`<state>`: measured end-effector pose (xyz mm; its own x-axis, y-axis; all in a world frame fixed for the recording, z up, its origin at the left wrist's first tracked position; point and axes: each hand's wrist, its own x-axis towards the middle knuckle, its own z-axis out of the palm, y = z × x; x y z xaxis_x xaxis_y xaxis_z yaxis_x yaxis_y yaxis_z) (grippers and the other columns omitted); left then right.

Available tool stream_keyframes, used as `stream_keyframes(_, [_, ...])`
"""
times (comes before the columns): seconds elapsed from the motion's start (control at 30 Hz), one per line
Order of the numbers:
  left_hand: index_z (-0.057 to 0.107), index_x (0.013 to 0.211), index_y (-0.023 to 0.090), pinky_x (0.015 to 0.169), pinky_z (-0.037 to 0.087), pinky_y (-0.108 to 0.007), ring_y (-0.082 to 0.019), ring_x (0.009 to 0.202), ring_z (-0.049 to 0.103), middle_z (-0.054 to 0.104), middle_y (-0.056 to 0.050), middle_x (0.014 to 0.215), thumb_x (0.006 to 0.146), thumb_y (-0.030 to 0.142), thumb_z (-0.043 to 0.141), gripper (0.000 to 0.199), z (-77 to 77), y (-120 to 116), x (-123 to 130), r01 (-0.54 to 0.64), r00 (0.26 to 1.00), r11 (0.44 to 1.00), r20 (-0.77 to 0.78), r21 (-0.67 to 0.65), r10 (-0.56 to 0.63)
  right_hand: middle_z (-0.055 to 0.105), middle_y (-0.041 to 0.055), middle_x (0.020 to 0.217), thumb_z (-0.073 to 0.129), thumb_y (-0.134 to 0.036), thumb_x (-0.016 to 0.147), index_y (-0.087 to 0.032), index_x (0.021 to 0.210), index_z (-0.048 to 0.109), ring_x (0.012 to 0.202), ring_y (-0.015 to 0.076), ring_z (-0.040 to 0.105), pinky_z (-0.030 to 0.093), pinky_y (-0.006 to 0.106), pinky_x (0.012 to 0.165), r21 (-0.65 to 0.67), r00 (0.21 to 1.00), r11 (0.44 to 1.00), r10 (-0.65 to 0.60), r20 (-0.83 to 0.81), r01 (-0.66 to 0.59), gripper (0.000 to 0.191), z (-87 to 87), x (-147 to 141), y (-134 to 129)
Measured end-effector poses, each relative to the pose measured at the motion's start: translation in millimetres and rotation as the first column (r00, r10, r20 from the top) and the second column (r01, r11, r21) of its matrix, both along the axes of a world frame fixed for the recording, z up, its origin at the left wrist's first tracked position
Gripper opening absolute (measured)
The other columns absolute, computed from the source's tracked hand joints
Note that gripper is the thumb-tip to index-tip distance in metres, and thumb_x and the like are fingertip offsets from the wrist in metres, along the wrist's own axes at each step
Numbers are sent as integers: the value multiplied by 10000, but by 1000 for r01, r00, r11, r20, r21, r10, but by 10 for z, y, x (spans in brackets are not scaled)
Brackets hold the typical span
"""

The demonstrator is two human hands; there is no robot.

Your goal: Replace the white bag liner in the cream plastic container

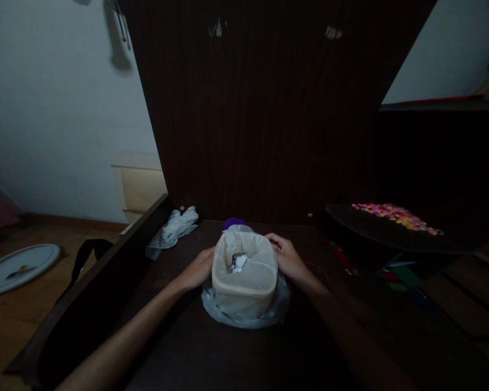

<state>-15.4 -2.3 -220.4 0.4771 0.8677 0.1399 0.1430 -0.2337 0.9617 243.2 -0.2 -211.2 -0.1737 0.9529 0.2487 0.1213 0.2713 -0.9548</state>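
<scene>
A small pale trash bin (244, 301) stands upright in front of me on the dark wooden surface. A translucent plastic bag (255, 274) lines it and hangs loosely over the rim, spreading around the base. Inside, some white scraps (239, 263) show. My left hand (200, 267) is against the bin's left side, its fingertips hidden behind the bag. Against the right side near the rim, my right hand (286, 254) curls its fingers. Whether the hands grip the bin wall or only the bag around it is hard to tell in the dim light.
A crumpled clear plastic bag (175, 228) lies at the back left, and something purple (233, 222) sits behind the bin. A tall dark panel (252, 119) rises at the back. A raised edge (118, 260) borders the left. Small colourful pieces (397, 216) cover part of a right-hand shelf.
</scene>
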Motion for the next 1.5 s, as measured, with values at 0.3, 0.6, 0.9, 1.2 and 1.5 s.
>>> stream_keyframes(0.3, [696, 890, 167, 780, 540, -343, -251, 860, 679, 744, -77, 906, 753, 267, 640, 179, 29, 23, -198, -240, 918, 944, -264, 227, 297, 679, 33, 777, 629, -362, 820, -178, 854, 686, 691, 162, 594, 455, 260, 617, 52, 993, 998, -43, 107, 37, 196, -82, 140, -7])
stream_keyframes(0.6, [688, 1033, 186, 872, 511, -341, -236, 952, 656, 717, -71, 1018, 936, 402, 556, 271, 370, -306, -245, -212, 972, 960, -63, 182, 226, 691, 113, 1257, 699, -341, 829, -208, 1219, 677, 486, 51, 470, 384, 215, 417, -163, 970, 957, 245, -3, -242, 413, 333, 195, 293])
stream_keyframes(0.9, [680, 969, 170, 805, 503, -309, -213, 909, 632, 681, -90, 1037, 967, 410, 537, 280, 227, -336, -193, -150, 985, 958, -51, 246, 168, 714, 37, 901, 850, -296, 657, -175, 992, 738, 821, 165, 650, 504, 294, 767, -184, 928, 910, 366, -65, -372, 373, 240, -129, 553])
stream_keyframes(1.2, [686, 1043, 194, 901, 507, -337, -235, 996, 645, 695, -84, 1069, 965, 399, 546, 261, 305, -504, -258, -165, 983, 966, -50, 200, 178, 632, -7, 776, 800, -288, 697, -173, 967, 702, 699, 129, 579, 457, 248, 646, -153, 960, 949, 279, -5, -277, 309, 232, -44, 579])
stream_keyframes(1.5, [687, 980, 168, 740, 518, -295, -196, 786, 636, 707, -61, 901, 930, 363, 546, 246, 242, -418, -145, -222, 961, 942, -108, 252, 256, 662, 13, 791, 798, -292, 669, -166, 894, 705, 719, 149, 592, 468, 259, 651, -119, 962, 961, 260, 79, -250, 274, 238, -77, 536])
